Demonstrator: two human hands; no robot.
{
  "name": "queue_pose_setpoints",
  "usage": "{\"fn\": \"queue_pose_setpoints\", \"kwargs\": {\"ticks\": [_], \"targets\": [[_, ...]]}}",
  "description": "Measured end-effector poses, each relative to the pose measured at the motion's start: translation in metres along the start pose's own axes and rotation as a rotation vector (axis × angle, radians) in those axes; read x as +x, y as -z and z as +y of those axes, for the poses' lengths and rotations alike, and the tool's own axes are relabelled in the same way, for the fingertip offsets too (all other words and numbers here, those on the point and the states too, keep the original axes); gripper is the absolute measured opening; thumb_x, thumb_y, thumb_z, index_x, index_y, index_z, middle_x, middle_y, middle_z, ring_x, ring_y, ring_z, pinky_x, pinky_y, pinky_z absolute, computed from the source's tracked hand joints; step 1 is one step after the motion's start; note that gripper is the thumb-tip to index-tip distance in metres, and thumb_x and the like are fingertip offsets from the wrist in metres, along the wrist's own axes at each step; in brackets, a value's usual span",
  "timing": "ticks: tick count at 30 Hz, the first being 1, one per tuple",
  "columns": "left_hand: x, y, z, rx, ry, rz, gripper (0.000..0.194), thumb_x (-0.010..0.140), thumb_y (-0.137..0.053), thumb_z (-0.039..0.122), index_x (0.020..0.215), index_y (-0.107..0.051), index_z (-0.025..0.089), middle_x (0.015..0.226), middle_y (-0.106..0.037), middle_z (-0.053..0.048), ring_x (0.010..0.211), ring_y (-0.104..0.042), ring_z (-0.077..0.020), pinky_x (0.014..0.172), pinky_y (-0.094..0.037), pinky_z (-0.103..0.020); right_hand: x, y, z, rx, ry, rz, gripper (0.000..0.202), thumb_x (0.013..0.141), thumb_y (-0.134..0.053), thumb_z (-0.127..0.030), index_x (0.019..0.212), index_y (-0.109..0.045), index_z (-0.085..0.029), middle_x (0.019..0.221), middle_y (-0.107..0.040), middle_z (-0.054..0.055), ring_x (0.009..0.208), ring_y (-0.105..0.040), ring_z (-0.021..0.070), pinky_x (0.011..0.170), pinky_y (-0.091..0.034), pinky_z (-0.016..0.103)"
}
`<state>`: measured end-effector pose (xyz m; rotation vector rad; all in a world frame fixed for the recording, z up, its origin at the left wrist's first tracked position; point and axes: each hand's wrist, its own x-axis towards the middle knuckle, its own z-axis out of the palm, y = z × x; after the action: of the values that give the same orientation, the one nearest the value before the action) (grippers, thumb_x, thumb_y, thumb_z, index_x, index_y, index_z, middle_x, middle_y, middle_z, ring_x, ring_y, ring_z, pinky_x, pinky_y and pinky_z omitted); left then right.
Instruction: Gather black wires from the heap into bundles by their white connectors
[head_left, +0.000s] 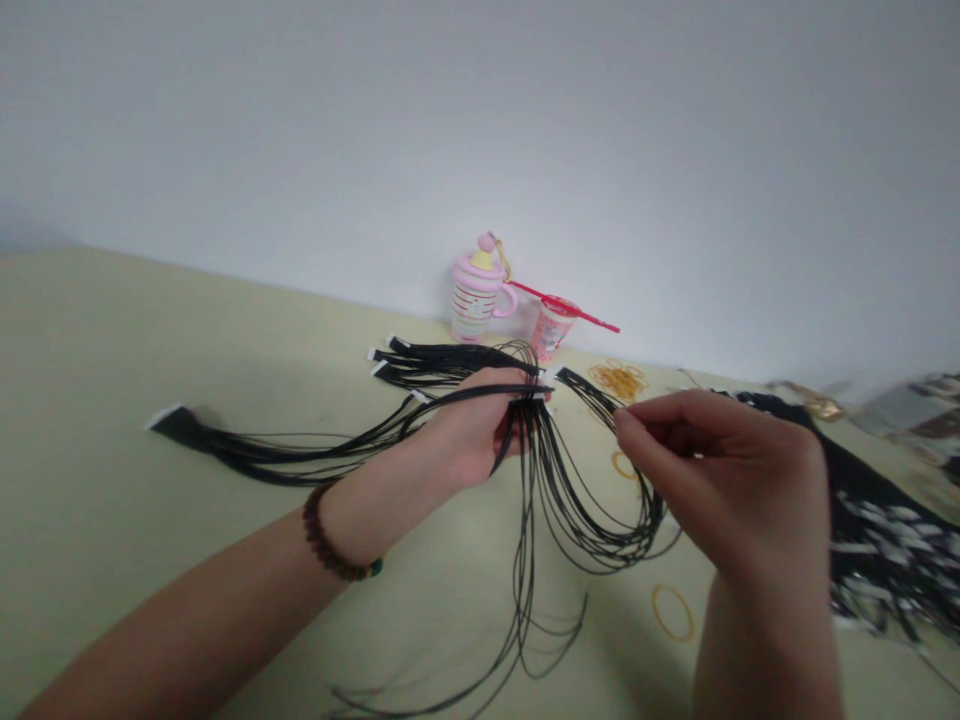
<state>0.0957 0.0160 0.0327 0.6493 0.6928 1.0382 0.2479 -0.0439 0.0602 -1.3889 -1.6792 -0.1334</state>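
Observation:
My left hand is closed around a bunch of thin black wires in the middle of the view. White connectors show at the wire ends by its fingertips, which are partly hidden. To the right, my right hand pinches a strand group of these wires between thumb and forefinger. The wires curve in a loop below it, while thinner ends hang toward the table's front. Other black wire bundles with white ends lie behind my left hand, and a longer bundle stretches left.
A pink lidded mug and a pink patterned cup with a red stick across it stand against the wall. Rubber bands lie in a pile, with a single band nearer. A large black wire heap lies right.

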Motion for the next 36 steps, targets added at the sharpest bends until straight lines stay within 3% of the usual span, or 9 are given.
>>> {"fn": "queue_pose_setpoints", "kwargs": {"ticks": [22, 30, 36], "targets": [[-0.0046, -0.0031, 0.0001, 0.024, -0.045, 0.034, 0.006, 0.063, -0.057, 0.012, 0.061, -0.053, 0.015, 0.046, -0.049, 0.004, 0.038, -0.043, -0.0049, 0.037, -0.033, -0.015, -0.0010, -0.0017, -0.0002, -0.023, 0.010, -0.078, 0.004, 0.068, -0.063, -0.019, 0.064, -0.065, -0.018, 0.051, -0.055, -0.002, 0.044, -0.050, 0.0091, 0.042, -0.035, 0.021], [-0.0040, -0.0043, 0.0002, 0.001, -0.055, 0.022, 0.005, 0.062, -0.057, 0.012, 0.060, -0.053, 0.015, 0.048, -0.051, 0.004, 0.039, -0.044, -0.0052, 0.036, -0.033, -0.015, -0.0003, -0.0026, -0.0024, -0.036, 0.013, -0.053, 0.004, 0.066, -0.064, -0.018, 0.062, -0.065, -0.017, 0.049, -0.053, -0.003, 0.043, -0.047, 0.0083, 0.042, -0.034, 0.021], [-0.0052, -0.0051, -0.0004, 0.060, -0.071, 0.030, 0.009, 0.066, -0.054, 0.013, 0.058, -0.051, 0.015, 0.047, -0.047, 0.004, 0.036, -0.040, -0.0042, 0.033, -0.026, -0.014, -0.0008, -0.0014, -0.0044, -0.049, 0.034, -0.068, 0.008, 0.068, -0.063, -0.019, 0.060, -0.062, -0.017, 0.048, -0.052, -0.003, 0.043, -0.046, 0.0080, 0.044, -0.033, 0.022]]}}
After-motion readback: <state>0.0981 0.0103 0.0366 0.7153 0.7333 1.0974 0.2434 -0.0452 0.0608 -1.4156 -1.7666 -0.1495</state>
